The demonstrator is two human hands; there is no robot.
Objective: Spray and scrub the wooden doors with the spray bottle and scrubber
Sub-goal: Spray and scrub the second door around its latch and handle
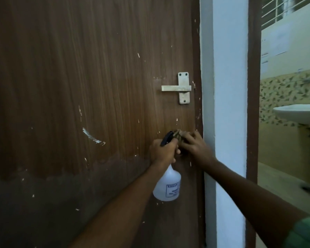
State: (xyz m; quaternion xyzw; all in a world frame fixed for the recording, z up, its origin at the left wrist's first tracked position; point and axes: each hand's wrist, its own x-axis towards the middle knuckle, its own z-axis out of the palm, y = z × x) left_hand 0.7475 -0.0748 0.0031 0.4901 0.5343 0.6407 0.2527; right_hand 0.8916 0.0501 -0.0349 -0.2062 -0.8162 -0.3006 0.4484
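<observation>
A brown wooden door (79,86) with scratches and white flecks fills the left and middle of the head view. My left hand (162,152) grips the neck of a white spray bottle (166,187) with a black trigger head, held close to the door below the handle. My right hand (193,145) holds a dark, mostly hidden scrubber (178,134) against the door near its right edge, right beside the bottle's nozzle.
A pale metal lever handle (179,88) sits above my hands. Right of the door runs a white wall strip (227,104), then a brown frame (253,86) opening onto a washroom with a white basin (299,113) and patterned tiles.
</observation>
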